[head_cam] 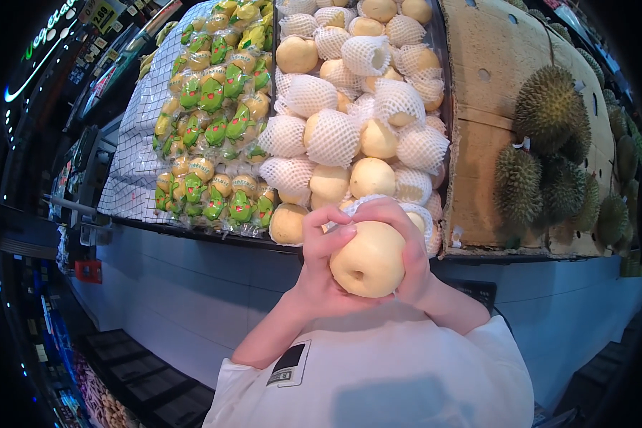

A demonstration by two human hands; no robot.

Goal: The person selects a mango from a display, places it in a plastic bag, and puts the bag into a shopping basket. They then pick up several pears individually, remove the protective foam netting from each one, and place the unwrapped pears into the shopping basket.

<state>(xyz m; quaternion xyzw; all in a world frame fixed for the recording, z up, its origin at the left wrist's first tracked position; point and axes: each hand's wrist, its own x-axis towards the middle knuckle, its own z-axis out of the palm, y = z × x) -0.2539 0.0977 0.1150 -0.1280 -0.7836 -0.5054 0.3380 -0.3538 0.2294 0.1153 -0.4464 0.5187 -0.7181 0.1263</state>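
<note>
A round, pale yellow pear (pixel 372 262) is held in front of my chest, its dimpled end facing up toward me. Around its left side and underneath curls my left hand (pixel 321 267), thumb on top. My right hand (pixel 413 249) grips the far and right side. White foam netting shows just beyond my fingers; I cannot tell whether it belongs to this pear. Right behind my hands, the display bin holds many similar pears, some bare, like one pear (pixel 373 178), others in white foam net sleeves, like one sleeved pear (pixel 333 138).
Left of the pears lie clear printed bags of yellow fruit (pixel 214 134) on a checked cloth (pixel 134 144). Spiky durians (pixel 548 109) rest on brown cardboard (pixel 476 160) to the right. A dark display edge (pixel 235 239) borders the grey floor (pixel 182 283). Black crates (pixel 144 374) stand lower left.
</note>
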